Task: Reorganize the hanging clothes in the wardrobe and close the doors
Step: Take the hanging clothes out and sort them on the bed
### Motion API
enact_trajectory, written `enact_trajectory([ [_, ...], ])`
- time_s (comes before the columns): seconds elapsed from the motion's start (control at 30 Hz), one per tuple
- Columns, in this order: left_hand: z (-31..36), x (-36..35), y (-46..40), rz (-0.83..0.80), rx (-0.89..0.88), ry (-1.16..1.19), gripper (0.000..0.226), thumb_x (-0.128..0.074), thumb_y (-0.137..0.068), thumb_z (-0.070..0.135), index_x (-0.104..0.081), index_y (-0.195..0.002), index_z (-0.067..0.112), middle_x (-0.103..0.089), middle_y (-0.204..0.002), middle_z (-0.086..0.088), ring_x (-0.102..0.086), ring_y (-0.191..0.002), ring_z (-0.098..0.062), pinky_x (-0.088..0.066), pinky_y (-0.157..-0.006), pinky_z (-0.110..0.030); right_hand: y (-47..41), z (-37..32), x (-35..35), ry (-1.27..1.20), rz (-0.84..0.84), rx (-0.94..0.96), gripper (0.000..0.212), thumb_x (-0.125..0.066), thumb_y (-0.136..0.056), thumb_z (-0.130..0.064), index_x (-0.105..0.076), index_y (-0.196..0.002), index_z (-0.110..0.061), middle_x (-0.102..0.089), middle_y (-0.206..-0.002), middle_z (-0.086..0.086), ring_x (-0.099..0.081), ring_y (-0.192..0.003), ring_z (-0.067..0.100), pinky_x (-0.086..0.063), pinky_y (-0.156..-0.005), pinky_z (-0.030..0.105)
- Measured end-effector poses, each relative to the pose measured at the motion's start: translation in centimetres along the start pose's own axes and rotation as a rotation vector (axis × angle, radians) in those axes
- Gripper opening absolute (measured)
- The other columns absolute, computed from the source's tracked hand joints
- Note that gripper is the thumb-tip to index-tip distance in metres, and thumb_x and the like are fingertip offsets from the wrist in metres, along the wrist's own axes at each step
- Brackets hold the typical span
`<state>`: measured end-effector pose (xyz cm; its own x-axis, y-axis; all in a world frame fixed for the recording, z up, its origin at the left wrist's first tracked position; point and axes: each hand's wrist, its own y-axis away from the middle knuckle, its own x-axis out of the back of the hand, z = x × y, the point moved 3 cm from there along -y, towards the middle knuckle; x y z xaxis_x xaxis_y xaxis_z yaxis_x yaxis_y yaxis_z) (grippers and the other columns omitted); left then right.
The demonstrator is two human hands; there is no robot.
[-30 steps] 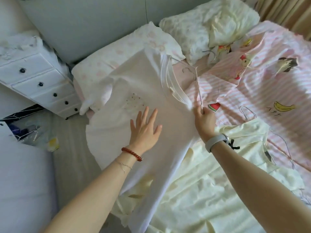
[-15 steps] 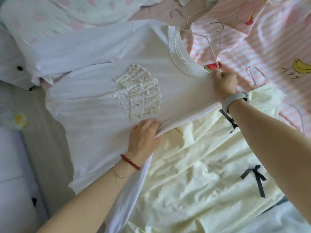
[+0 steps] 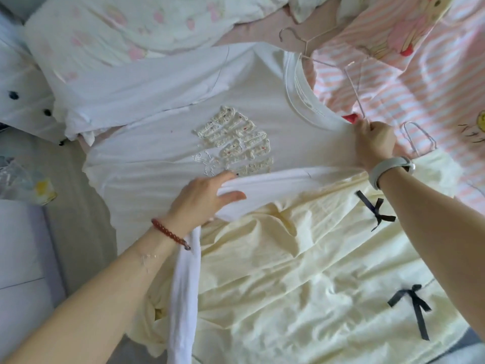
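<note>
A white T-shirt with a raised cream pattern on its chest lies spread across the bed, collar toward the right. My left hand grips its folded near edge, fingers curled under the fabric. At the shoulder beside the collar, my right hand pinches the shirt. A thin wire hanger runs from that hand up toward the pillows. Under the shirt lies a pale yellow garment with dark ribbon bows.
A pink striped quilt with cartoon prints covers the bed on the right, with another wire hanger on it. Pillows lie at the top. A white drawer unit stands at the left, beside grey floor.
The view tipped down and closer to the bed. My left hand went from lying flat on the shirt to gripping its near edge. My right hand stayed at the shoulder.
</note>
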<state>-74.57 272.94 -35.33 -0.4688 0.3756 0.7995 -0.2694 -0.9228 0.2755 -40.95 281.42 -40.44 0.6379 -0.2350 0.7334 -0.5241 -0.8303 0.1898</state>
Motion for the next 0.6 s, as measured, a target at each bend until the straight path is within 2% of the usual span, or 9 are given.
enact_trajectory([
  [0.07,1.5,1.4,-2.4,0.106,-0.142,-0.101,0.044,-0.062,-0.079,0.047,-0.064,-0.115,0.02,-0.069,-0.102,-0.008,-0.065,-0.093,-0.028,-0.051,-0.076,-0.037,-1.1,-0.5,1.1,0.019,0.033,0.027,0.043,-0.041,-0.09,-0.035,-0.042,-0.056,-0.009,-0.044,-0.057,0.009,-0.042,-0.065,0.025,-0.028,-0.062,0.031],
  [0.13,3.5,1.5,-4.5,0.228,-0.317,-0.218,0.046,-0.059,-0.079,0.049,-0.065,-0.113,0.019,-0.069,-0.096,-0.009,-0.067,-0.078,-0.031,-0.052,-0.061,-0.038,-2.5,-0.1,2.6,0.064,0.083,0.039,0.042,-0.039,-0.09,-0.037,-0.047,-0.063,-0.006,-0.05,-0.071,0.017,-0.046,-0.071,0.029,-0.032,-0.065,0.034],
  [0.2,4.9,-0.4,-5.4,0.221,-0.403,-0.31,0.041,-0.058,-0.082,0.042,-0.062,-0.116,0.02,-0.067,-0.094,-0.007,-0.066,-0.074,-0.031,-0.049,-0.055,-0.033,-3.8,1.4,4.1,0.135,0.145,0.001,0.043,-0.035,-0.09,-0.04,-0.055,-0.081,-0.003,-0.055,-0.086,0.024,-0.053,-0.081,0.035,-0.038,-0.07,0.04],
  [0.3,2.8,-5.1,-5.2,-0.011,-0.252,-0.322,0.038,-0.052,-0.091,0.032,-0.05,-0.129,0.026,-0.057,-0.113,-0.003,-0.054,-0.104,-0.026,-0.041,-0.081,-0.036,-4.0,4.3,4.8,0.194,0.163,-0.048,0.036,-0.032,-0.093,-0.034,-0.053,-0.095,-0.005,-0.054,-0.091,0.021,-0.054,-0.09,0.033,-0.042,-0.08,0.043],
  [0.33,1.4,-6.1,-4.5,-0.049,-0.189,-0.32,0.039,-0.051,-0.092,0.032,-0.048,-0.131,0.027,-0.053,-0.12,-0.002,-0.049,-0.112,-0.025,-0.037,-0.089,-0.037,-3.7,5.0,4.5,0.243,0.157,-0.039,0.033,-0.031,-0.093,-0.03,-0.053,-0.099,-0.005,-0.054,-0.095,0.022,-0.053,-0.096,0.036,-0.041,-0.083,0.045],
  [0.4,-0.6,-6.8,-3.0,-0.013,-0.157,-0.307,0.043,-0.059,-0.086,0.031,-0.053,-0.128,0.025,-0.05,-0.127,-0.008,-0.045,-0.12,-0.028,-0.035,-0.097,-0.04,-2.5,5.9,3.4,0.381,0.144,-0.001,0.033,-0.032,-0.092,-0.024,-0.049,-0.114,-0.008,-0.05,-0.116,0.025,-0.044,-0.112,0.04,-0.034,-0.092,0.05],
  [0.47,-1.5,-6.9,-1.8,0.045,-0.147,-0.243,0.046,-0.066,-0.082,0.032,-0.057,-0.124,0.018,-0.049,-0.13,-0.016,-0.047,-0.117,-0.037,-0.041,-0.092,-0.045,-0.8,5.7,2.0,0.429,0.146,0.03,0.043,-0.034,-0.09,-0.024,-0.035,-0.132,-0.015,-0.038,-0.132,0.022,-0.034,-0.122,0.038,-0.025,-0.098,0.051],
  [0.5,-1.9,-6.7,-1.3,0.042,-0.135,-0.217,0.047,-0.062,-0.083,0.036,-0.056,-0.125,0.017,-0.049,-0.131,-0.015,-0.05,-0.113,-0.037,-0.041,-0.09,-0.043,0.2,5.1,1.3,0.426,0.166,0.055,0.049,-0.035,-0.09,-0.026,-0.029,-0.137,-0.019,-0.033,-0.137,0.019,-0.031,-0.126,0.036,-0.022,-0.101,0.052],
  [0.6,-3.1,-6.5,-0.8,-0.062,-0.055,-0.215,0.047,-0.048,-0.091,0.041,-0.044,-0.135,0.027,-0.05,-0.128,-0.001,-0.055,-0.108,-0.028,-0.044,-0.081,-0.036,4.3,3.2,-1.0,0.456,0.088,0.273,0.054,-0.034,-0.092,-0.032,-0.022,-0.143,-0.024,-0.021,-0.15,0.015,-0.018,-0.138,0.032,-0.007,-0.108,0.057],
])
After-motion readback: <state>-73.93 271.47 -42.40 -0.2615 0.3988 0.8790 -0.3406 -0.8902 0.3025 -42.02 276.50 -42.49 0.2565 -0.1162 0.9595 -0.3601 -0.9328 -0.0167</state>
